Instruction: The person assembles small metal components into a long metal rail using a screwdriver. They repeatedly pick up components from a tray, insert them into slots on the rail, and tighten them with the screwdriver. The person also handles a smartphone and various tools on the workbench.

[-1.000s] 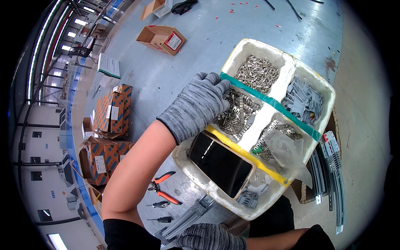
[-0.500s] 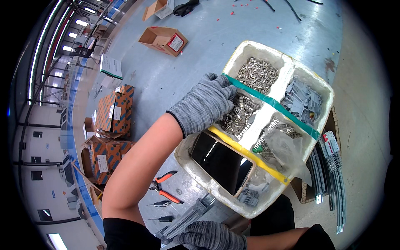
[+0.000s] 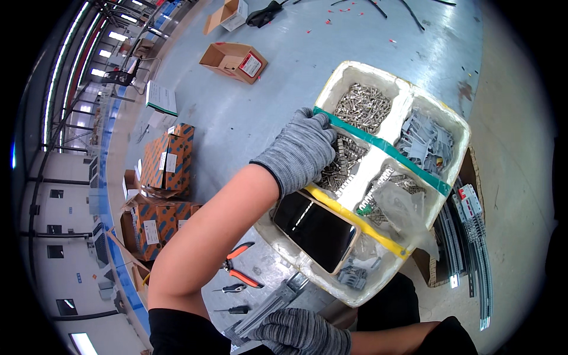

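Note:
A white foam bin (image 3: 395, 121) with several compartments stands before me. In its left middle compartment, my left hand (image 3: 302, 148), in a grey knit glove, bends its closed fingers over the small metal screws (image 3: 349, 157). The glove hides the fingertips and whatever they pinch. At the lower edge, my right hand (image 3: 305, 332), gloved alike, curls closed by a slotted metal rail (image 3: 266, 313); what it grips is hidden. Across the bin's near compartment lies a black-screened phone (image 3: 315, 231). More screws (image 3: 364, 108), grey plastic parts (image 3: 426, 142) and a clear plastic bag (image 3: 402, 204) fill other compartments.
Orange-handled pliers (image 3: 239, 266) and two screwdrivers (image 3: 231, 289) lie left of the bin. Patterned cartons (image 3: 168, 160) stand at the left, an open brown box (image 3: 234, 62) farther off. Metal rails with attached modules (image 3: 473, 225) lean at the right.
My left hand has shifted slightly right and down, deeper over the screw compartment. The right hand stays almost where it was. The whole view has tilted a little.

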Action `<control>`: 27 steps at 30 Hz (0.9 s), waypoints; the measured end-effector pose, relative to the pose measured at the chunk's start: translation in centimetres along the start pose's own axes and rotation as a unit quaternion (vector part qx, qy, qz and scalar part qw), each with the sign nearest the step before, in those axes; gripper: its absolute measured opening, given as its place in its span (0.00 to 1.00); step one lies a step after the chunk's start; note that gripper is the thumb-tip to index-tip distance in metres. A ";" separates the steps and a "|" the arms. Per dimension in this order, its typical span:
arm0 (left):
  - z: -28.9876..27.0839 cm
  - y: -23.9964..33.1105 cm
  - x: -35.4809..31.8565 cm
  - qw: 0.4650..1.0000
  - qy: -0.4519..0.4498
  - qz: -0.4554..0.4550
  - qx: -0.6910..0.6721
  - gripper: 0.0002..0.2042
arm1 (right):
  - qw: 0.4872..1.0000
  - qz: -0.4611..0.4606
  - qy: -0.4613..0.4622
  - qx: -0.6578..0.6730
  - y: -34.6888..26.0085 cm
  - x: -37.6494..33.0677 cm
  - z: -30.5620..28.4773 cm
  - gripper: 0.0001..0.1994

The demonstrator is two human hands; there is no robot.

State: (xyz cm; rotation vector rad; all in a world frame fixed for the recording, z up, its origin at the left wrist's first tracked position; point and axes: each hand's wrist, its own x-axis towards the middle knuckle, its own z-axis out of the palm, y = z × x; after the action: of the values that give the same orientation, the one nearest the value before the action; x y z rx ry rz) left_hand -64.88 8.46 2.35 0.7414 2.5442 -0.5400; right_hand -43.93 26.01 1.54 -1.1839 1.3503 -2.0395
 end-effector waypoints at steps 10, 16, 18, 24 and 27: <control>0.7 -0.4 -0.9 0.996 0.079 0.003 -0.028 0.15 | 0.998 0.003 0.025 -0.051 -0.6 0.2 -0.7 0.09; 0.1 -0.4 -2.5 0.981 0.148 -0.043 -0.113 0.16 | 0.999 0.036 0.000 -0.020 0.2 -0.2 -1.4 0.15; 0.1 -0.6 -3.6 0.964 0.204 -0.040 -0.167 0.16 | 0.999 0.052 0.000 -0.007 1.1 -0.4 -1.3 0.18; 1.0 0.4 -5.5 0.803 0.213 -0.118 -0.544 0.13 | 0.998 0.051 0.011 -0.036 1.1 0.5 -2.0 0.17; 2.3 0.1 -5.7 0.782 0.232 -0.140 -0.561 0.12 | 0.997 0.040 0.029 -0.062 1.4 0.5 -1.6 0.15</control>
State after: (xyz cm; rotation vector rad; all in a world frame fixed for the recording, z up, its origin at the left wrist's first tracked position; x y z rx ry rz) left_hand -59.82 5.07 3.25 0.0131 2.7406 1.1798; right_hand -45.68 25.84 0.24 -1.1105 1.5463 -1.9716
